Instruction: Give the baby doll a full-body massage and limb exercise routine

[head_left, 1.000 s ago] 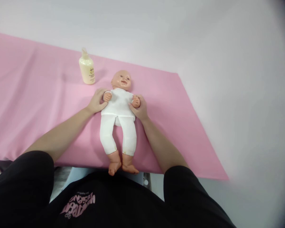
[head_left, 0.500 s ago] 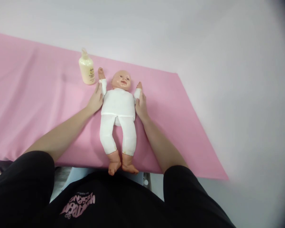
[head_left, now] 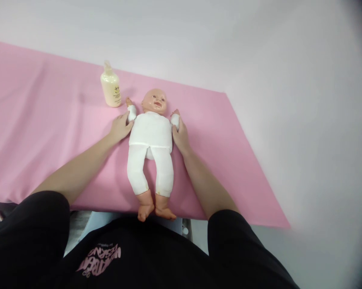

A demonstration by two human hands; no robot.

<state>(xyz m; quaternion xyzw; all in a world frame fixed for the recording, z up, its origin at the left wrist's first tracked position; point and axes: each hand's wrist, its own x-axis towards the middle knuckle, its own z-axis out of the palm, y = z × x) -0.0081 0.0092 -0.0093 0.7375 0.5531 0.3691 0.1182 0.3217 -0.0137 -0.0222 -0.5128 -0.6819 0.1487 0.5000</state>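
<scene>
Lying btwn both hands' grip: doll

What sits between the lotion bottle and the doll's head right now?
The doll's raised arm, gripped by the left hand, pokes into that gap by the bottle; otherwise only pink cloth shows there in the head view.

Plastic baby doll: peach-tan head, hands & feet; plain white knit top & leggings, no pattern; faint yellowish marks at legging cuffs.
Flat cloth sheet under doll: solid pink, unpatterned.
Rounded lotion bottle, upper-left of doll's head: pale cream-yellow w/ small dark print on front; cap same cream.
Table surface beyond & right of doll: plain pale grey-white.
Short-sleeved T-shirt, below doll's feet: black w/ pink lettering.
</scene>
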